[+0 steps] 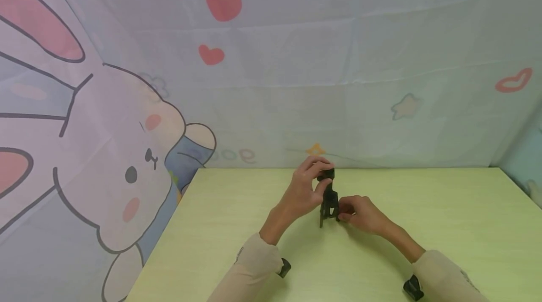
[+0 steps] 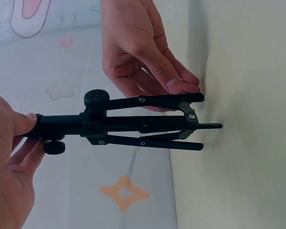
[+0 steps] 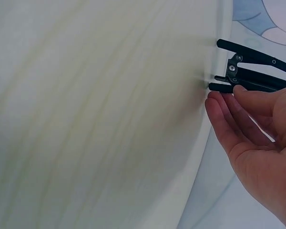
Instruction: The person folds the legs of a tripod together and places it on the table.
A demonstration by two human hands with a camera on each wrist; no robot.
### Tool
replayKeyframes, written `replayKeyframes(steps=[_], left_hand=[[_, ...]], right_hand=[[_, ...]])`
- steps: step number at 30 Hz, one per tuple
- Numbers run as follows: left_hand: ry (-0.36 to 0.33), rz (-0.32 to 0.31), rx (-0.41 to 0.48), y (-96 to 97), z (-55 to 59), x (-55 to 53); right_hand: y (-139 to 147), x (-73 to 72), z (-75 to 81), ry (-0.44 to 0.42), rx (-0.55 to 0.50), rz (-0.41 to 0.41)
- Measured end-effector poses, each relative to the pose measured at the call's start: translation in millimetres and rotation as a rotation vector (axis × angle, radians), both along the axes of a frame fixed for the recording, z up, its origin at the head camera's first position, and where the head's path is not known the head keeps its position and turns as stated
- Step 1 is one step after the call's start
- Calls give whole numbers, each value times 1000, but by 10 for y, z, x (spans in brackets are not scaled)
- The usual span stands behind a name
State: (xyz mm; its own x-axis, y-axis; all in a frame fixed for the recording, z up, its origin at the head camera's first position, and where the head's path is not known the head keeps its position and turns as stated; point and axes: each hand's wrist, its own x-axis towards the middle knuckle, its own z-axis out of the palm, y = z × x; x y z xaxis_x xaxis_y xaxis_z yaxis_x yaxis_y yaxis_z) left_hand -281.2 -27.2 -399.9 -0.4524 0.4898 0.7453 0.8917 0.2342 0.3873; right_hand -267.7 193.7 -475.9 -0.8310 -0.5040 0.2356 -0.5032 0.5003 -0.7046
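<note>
The left hand, at ten o'clock of a black tripod, pinches its top between thumb and fingers. The right hand, at four o'clock of it, pinches one leg near the foot. The tripod is upright between them, toward half past four from the head view's centre, its legs narrowly spread; whether every foot touches the pale table is hard to tell. A light sleeve covers part of the left forearm. Behind rises a printed cloth, with a rabbit near nine o'clock.
</note>
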Motion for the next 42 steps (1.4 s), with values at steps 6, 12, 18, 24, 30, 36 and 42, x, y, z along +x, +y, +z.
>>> replayKeyframes(steps=[6, 12, 18, 24, 30, 36, 42], left_hand=[[-26, -3, -5, 16, -5, -1], [-17, -26, 12, 42, 1, -11], [7, -27, 35, 73, -19, -23], [6, 1, 41, 95, -24, -24], [23, 11, 46, 100, -17, -17], [33, 36, 51, 114, -34, -13], [37, 39, 62, 121, -30, -4]], right_hand=[[38, 11, -14, -30, -10, -5], [56, 24, -17, -34, -15, -13], [64, 26, -31, -23, -8, -12], [90, 16, -49, -35, -9, -15], [100, 10, -55, -32, -15, -14], [99, 11, -56, -33, -11, -20], [110, 5, -72, -35, -4, -31]])
